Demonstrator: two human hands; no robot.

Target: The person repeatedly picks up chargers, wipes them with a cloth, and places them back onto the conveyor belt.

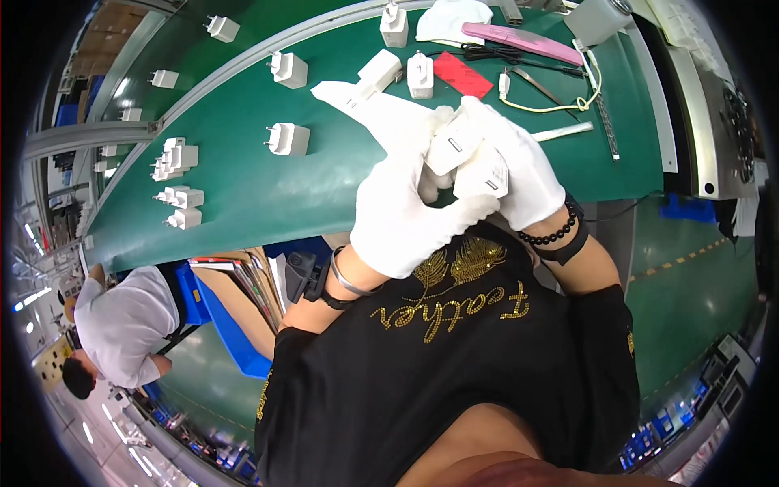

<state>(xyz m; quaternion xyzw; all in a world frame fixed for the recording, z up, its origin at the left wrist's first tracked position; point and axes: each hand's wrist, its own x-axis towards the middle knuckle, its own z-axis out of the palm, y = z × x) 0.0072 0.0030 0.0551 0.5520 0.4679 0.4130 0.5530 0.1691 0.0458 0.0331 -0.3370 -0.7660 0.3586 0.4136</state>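
Both my hands wear white gloves and are brought together above the near part of the green table. Between them are two white plug chargers, one upper charger [451, 148] and one lower charger [484, 172], each with a port slot facing me. My left hand [406, 213] is closed on the chargers from the left, its thumb reaching along below the lower one. From the right, my right hand [526, 174] wraps around them, fingers over the top. A white cloth-like piece [369, 112] extends from behind my left hand toward the far left; whether I hold it is hidden.
Several white plug chargers [288, 139] stand about the green table [235, 195]. Beyond my hands lie a red card [462, 75], a pink-handled tool [523, 42], tweezers [542, 88] and a cable [592, 97]. A blue bin [231, 329] with cardboard stands left. Another person [130, 325] works farther left.
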